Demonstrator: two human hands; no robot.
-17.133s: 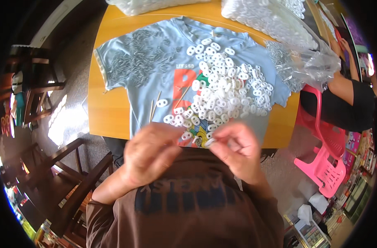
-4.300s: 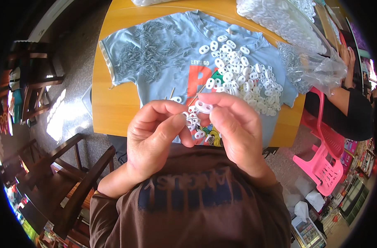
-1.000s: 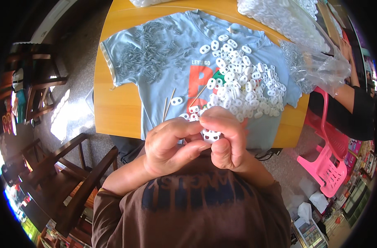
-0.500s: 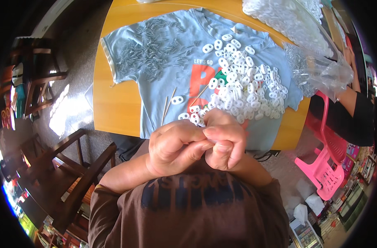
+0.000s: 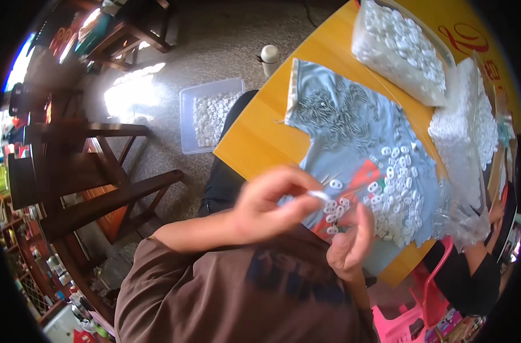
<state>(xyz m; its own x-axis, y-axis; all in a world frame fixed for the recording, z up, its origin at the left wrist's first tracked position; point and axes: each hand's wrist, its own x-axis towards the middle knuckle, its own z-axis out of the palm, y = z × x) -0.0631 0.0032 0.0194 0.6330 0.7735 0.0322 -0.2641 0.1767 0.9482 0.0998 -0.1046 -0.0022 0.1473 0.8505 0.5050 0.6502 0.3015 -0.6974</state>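
Note:
Between the thumb and forefinger of my left hand (image 5: 274, 203) is a small white plastic piece (image 5: 319, 195), blurred by motion. My right hand (image 5: 352, 243) is apart from it to the right, its fingers separated and nothing visible in them. Beyond the hands, a heap of white oval two-hole plastic pieces (image 5: 397, 200) lies on a light blue T-shirt (image 5: 323, 151). One loose white piece (image 5: 336, 184) lies close to thin sticks (image 5: 332, 176). Many small metal springs or pins (image 5: 334, 111) are spread on the shirt's far part.
The shirt covers a yellow table (image 5: 254, 131). Clear containers of white pieces (image 5: 400, 51) stand at the far right, near a plastic bag (image 5: 463, 214). A clear box (image 5: 187, 128) sits on the floor by a white bottle (image 5: 269, 57). Dark wooden chairs (image 5: 117, 200) stand left; another person's arm (image 5: 477, 257) is right.
My hands, together before, have come apart, and the white piece now shows in my left hand. The view has swung left, bringing the floor box into sight.

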